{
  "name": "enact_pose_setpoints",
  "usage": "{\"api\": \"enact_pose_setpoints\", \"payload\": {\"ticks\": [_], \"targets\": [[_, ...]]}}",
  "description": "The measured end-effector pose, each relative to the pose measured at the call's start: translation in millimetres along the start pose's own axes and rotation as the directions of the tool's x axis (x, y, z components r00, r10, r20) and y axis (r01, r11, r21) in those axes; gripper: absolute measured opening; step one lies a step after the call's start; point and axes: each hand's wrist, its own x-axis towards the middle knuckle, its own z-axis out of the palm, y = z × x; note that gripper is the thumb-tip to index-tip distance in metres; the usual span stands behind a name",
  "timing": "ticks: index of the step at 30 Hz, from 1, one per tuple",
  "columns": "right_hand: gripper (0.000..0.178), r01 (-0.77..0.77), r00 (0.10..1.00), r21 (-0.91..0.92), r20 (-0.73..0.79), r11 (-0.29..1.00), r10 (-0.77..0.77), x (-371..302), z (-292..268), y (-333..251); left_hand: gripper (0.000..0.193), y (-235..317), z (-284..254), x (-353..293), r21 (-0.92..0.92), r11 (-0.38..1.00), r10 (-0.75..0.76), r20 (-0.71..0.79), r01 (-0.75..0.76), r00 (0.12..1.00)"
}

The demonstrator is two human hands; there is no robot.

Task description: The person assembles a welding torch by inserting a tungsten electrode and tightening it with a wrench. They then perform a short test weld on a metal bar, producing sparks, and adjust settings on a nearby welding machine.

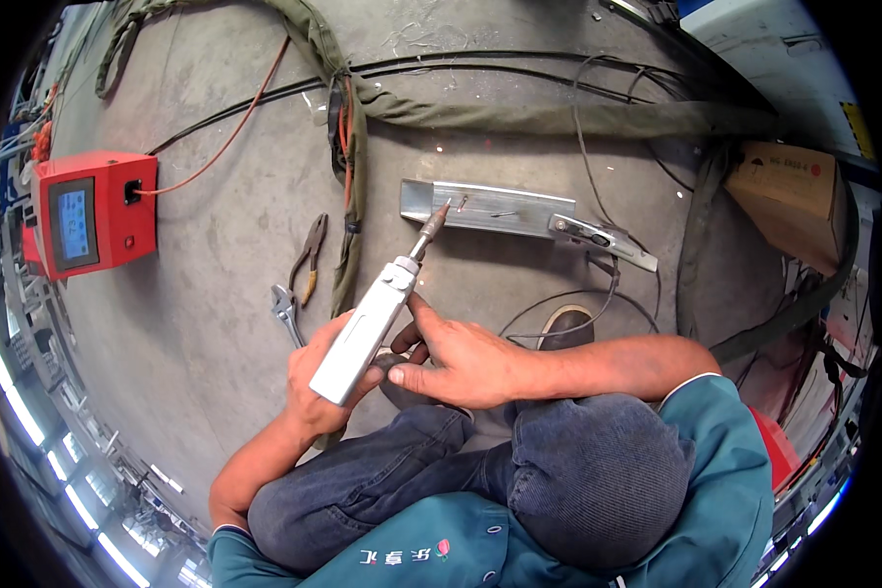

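Observation:
A silver handheld welding torch (363, 338) lies slantwise in my left hand (316, 377), whose fingers wrap its lower end from the left and below. Its narrow brownish nozzle points up and right, over the left part of a metal channel (505, 209) on the floor. My right hand (470, 363) is at the torch's right side. The index fingertip reaches the torch body, the thumb stands apart, and the other fingers are partly curled. At the channel's right end sits a metal earth clamp (606, 241) with a cable on it.
Pliers (310, 260) and an adjustable wrench (285, 312) lie left of the torch. Farther left stands a red machine with a screen (98, 216). A green sheathed hose (559, 120) and black cables cross the floor behind. A cardboard box (786, 201) stands at right.

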Motion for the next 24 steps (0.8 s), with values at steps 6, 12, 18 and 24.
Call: {"api": "enact_pose_setpoints", "payload": {"ticks": [6,12,18,24], "targets": [[0.076,-0.038,0.999,0.025,0.037,0.999,0.037,4,4,8,0.061,2,5,10,-0.035,0.997,-0.067,0.022,0.067,0.998],[0.068,-0.013,1.0,0.05,0.025,0.999,0.012,7,2,8,0.06,1,10,16,-0.109,0.979,-0.169,0.066,0.175,0.983],[0.07,-0.044,0.998,0.054,0.037,0.998,0.042,7,-2,2,0.058,0,11,18,-0.149,0.969,-0.187,0.082,0.197,0.979],[0.072,-0.022,1.0,0.052,0.02,0.998,0.021,9,0,5,0.058,1,10,20,-0.139,0.971,-0.184,0.084,0.195,0.979]]}}
